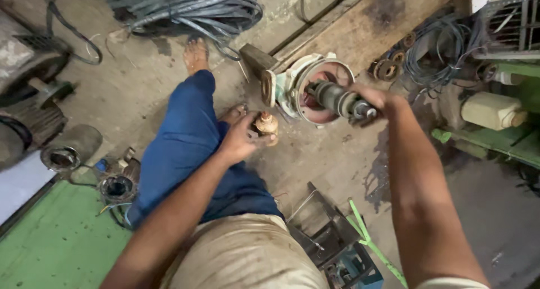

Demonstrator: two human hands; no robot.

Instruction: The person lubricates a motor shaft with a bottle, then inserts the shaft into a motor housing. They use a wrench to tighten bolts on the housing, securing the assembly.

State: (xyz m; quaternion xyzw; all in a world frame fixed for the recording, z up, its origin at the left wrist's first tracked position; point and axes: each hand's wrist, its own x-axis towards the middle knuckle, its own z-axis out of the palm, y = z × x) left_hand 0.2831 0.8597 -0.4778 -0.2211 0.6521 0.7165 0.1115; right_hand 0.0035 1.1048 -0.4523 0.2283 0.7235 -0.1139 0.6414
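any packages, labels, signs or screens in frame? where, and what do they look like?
None that I can make out: no package, label, sign or screen.
Left hand: on a small rusty brass-coloured part.
Right hand: grips a dark shaft at the round pump housing.

Two bare arms are seen from above, reaching forward and away from the body. The left arm is stretched from the lower left toward the middle, slightly bent at the elbow, with the wrist held straight. The left hand [241, 138] is turned palm down, its fingers curled closed in a loose grip. The right arm is extended from the lower right, forearm rising steeply up the view, wrist bent a little inward. The right hand [376, 99] is closed in a fist-like grip, knuckles turned outward. One leg in blue trousers is stretched forward, ending in a bare foot [196, 55].
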